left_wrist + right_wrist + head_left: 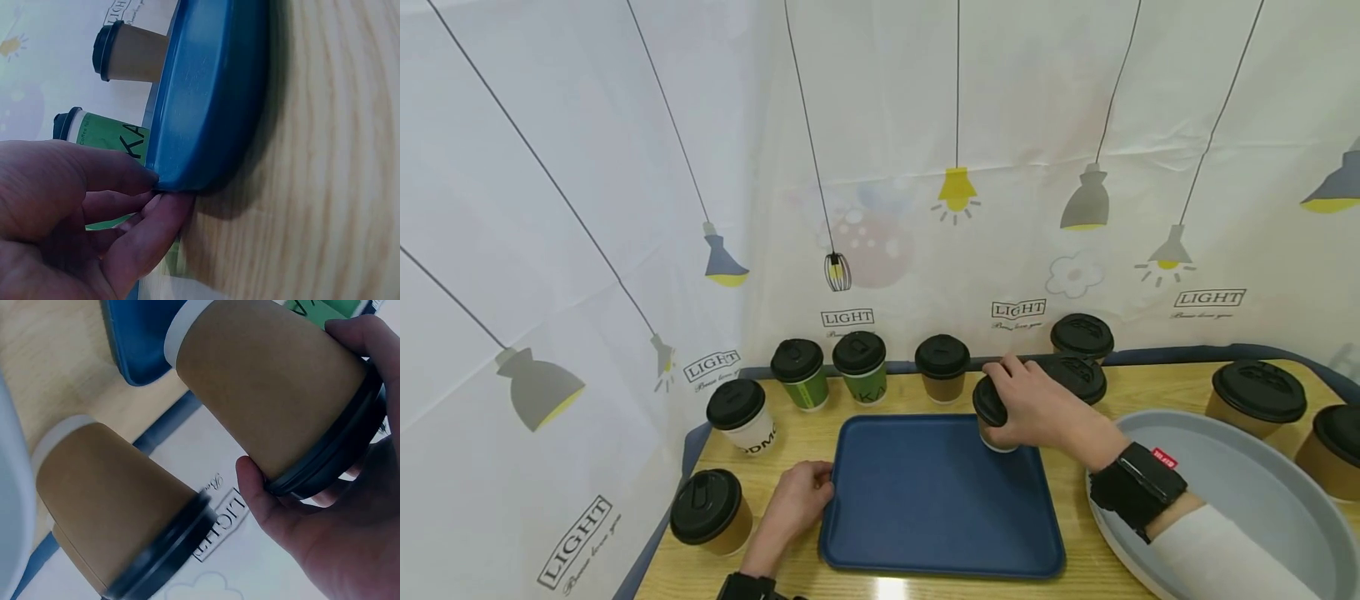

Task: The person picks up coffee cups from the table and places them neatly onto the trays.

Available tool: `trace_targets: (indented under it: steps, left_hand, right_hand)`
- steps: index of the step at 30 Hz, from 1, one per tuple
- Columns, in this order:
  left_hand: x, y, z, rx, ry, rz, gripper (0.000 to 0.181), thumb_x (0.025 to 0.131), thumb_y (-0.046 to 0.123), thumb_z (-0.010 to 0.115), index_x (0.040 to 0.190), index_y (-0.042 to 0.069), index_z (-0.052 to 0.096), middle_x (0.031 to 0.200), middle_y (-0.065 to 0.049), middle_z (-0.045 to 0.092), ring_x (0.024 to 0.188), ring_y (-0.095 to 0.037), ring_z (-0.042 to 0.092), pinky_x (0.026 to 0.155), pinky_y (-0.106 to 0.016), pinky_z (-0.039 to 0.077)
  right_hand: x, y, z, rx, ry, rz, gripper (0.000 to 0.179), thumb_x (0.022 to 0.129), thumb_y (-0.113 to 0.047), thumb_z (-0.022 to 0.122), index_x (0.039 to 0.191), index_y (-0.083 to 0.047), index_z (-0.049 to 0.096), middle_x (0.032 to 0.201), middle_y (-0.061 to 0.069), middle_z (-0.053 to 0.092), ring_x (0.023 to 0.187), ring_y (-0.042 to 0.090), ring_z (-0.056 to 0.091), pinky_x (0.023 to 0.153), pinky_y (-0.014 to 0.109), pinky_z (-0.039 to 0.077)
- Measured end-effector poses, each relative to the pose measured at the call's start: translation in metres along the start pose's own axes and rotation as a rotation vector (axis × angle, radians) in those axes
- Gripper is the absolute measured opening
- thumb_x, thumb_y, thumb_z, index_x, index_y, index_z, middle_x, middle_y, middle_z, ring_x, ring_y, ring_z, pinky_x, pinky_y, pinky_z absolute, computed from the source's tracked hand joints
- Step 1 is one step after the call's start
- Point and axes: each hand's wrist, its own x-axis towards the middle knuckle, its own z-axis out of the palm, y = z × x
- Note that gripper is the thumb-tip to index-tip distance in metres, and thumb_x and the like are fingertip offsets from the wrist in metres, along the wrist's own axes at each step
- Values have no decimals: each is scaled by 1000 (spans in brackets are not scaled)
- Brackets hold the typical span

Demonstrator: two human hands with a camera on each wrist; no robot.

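My right hand grips a brown paper coffee cup with a black lid, fingers spread around the lid's rim. In the head view this cup is over the far right corner of a blue tray, its white base toward the tray. My left hand pinches the tray's left edge between thumb and fingers; the left wrist view shows the thumb and fingertips right at the tray's corner. Another brown lidded cup stands close beside the held one.
Behind the tray stand two green cups and a brown cup. A white cup and a brown cup are at the left. At right lies a round grey tray, with brown cups beyond it. A printed cloth hangs behind.
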Motion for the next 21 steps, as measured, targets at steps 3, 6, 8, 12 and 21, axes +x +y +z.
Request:
trace_targets:
  steps: [3, 6, 8, 12, 21]
  left_hand:
    - [0, 0, 0, 13, 3, 3, 32, 91, 0, 62, 120, -6, 72, 90, -3, 65, 75, -14, 58, 65, -31, 50]
    - [0, 0, 0, 27, 11, 9, 32, 90, 0, 63, 120, -6, 72, 91, -3, 65, 77, -15, 57, 67, -32, 49]
    - [0, 1, 0, 28, 13, 10, 32, 90, 0, 63, 120, -6, 72, 90, -3, 64, 77, -15, 56, 68, -32, 49]
    - [0, 1, 1, 21, 14, 19, 32, 90, 0, 63, 120, -6, 72, 90, -3, 64, 75, -15, 56, 66, -32, 49]
    - [0, -2, -1, 17, 13, 56, 31, 90, 0, 63, 119, -7, 72, 89, -3, 67, 78, -14, 57, 69, -34, 51]
  right_hand:
    - [0, 1, 6, -13, -16, -14, 78, 83, -40, 81, 140, 6, 53, 124, 24, 54, 106, 40, 56, 96, 56, 49]
    - [0, 2, 10, -15, -23, -19, 76, 84, -39, 81, 138, 6, 54, 121, 23, 54, 103, 38, 56, 95, 56, 48]
    - [0, 2, 12, -15, -25, -20, 74, 84, -39, 81, 137, 5, 54, 118, 22, 54, 101, 37, 55, 94, 56, 48]
    - [1, 3, 16, -22, -28, -17, 74, 84, -40, 82, 136, 4, 54, 118, 22, 54, 99, 37, 56, 92, 55, 49]
    - [-2, -1, 12, 21, -77, 59, 105, 80, -55, 85, 157, -1, 39, 146, 27, 48, 126, 52, 53, 100, 62, 49]
